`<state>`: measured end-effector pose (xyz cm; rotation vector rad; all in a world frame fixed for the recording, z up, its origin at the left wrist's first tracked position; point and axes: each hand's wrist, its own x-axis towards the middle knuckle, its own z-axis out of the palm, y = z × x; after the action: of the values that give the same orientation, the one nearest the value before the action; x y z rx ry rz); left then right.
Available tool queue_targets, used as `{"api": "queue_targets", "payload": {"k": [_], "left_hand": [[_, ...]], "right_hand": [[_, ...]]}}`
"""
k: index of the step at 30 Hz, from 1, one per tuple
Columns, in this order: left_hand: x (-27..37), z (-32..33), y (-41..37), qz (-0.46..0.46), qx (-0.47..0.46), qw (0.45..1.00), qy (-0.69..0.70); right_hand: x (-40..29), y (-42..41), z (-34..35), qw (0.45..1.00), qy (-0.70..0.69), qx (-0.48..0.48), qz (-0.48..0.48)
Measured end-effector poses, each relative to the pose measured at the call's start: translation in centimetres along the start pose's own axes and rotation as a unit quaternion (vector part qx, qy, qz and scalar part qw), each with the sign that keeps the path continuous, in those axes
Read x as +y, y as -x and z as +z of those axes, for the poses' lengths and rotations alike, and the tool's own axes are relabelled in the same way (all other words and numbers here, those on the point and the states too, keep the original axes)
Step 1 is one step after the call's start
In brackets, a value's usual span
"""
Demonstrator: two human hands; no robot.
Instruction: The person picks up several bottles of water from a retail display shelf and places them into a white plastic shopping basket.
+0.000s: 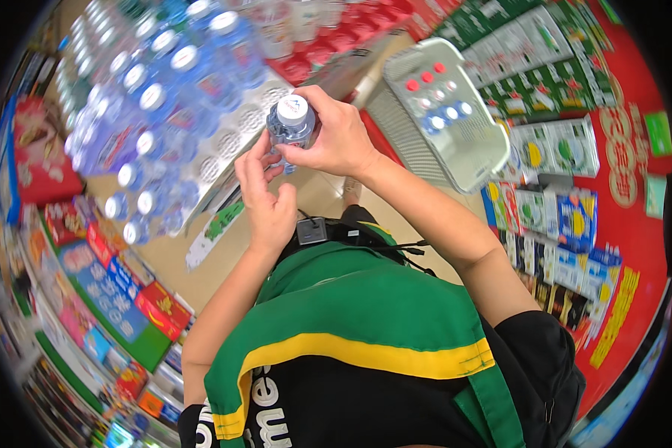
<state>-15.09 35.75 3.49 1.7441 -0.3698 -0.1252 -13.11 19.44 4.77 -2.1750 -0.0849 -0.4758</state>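
Observation:
My right hand [339, 134] is wrapped around a small clear plastic water bottle [292, 131] with a white screw cap, thumb across its side. The bottle stands upright as I look down on its cap. Close below it is my left hand [266, 196], fingers spread and curled; whether its fingertips touch the bottle I cannot tell. Left of my hands, several white-capped water bottles [162, 95] stand on a pale tray with round hollows [241, 126]. To the right, a pale plastic basket [473, 165] holds several small bottles [439, 98] with red, white and blue caps.
A red divided tray [336, 39] with white cups lies beyond the bottles. Boxed goods [549, 145] line a red display [621, 241] on the right. Shelves of packaged goods [112, 285] run along the left. Tiled floor [325, 193] shows below my hands.

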Motion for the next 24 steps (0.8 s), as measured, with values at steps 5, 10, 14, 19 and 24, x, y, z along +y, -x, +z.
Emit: {"api": "queue_targets", "payload": {"k": [5,10,14,19,24], "left_hand": [[1.9,7.3,-2.4,-0.017,-0.183,0.980,0.083],[3.9,16.4,-4.5,-0.012,-0.395,0.913,0.102],[3.0,26.4,-3.8,-0.190,-0.498,0.818,0.218],[-0.5,36.9,-4.2,-0.345,-0.543,0.754,0.132],[-6.7,43.3,-5.7,-0.370,-0.548,0.745,0.085]], "right_hand": [[3.7,3.1,-9.5,0.995,0.069,0.052,0.047],[7.7,7.0,-19.1,0.977,0.115,0.118,0.136],[12.6,11.1,-24.0,0.938,0.178,0.131,0.268],[21.8,16.3,-24.0,0.864,0.169,0.196,0.431],[30.3,17.9,-22.7,0.818,0.202,0.192,0.503]]}}
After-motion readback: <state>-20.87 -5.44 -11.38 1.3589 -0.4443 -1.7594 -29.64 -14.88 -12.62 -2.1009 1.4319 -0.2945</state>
